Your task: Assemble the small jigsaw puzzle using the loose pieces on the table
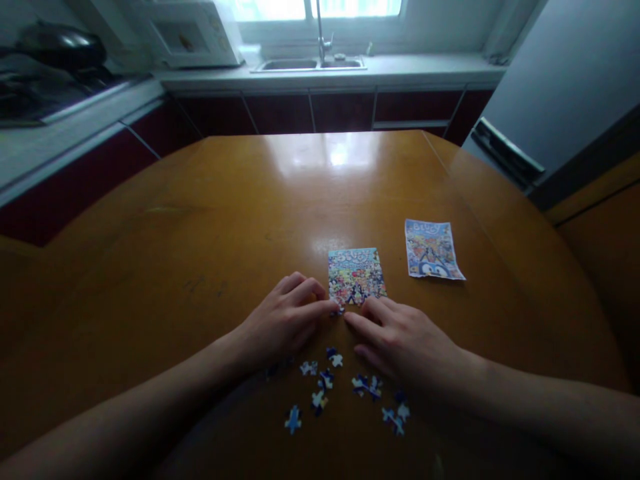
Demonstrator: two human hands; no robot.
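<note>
A nearly square, partly assembled jigsaw puzzle (356,273) with a crowded colourful picture lies flat on the table. At its lower left corner sits a small puzzle piece (339,311), with the index fingertip of my left hand (287,313) resting on it. The other fingers of that hand are bent beside the puzzle's left edge. My right hand (407,337) lies over the lower right corner, index finger stretched toward the same piece and thumb apart below. It shows nothing between its fingers. Nearer to me are several loose puzzle pieces (326,380), and more (367,385) below my right hand.
A creased picture sheet (434,250) with similar artwork lies right of the puzzle. All this is on a large brown wooden table (225,200). Beyond it are a counter with a sink (310,65), a microwave (193,33), a stove with a pan (60,47) and a fridge (565,80).
</note>
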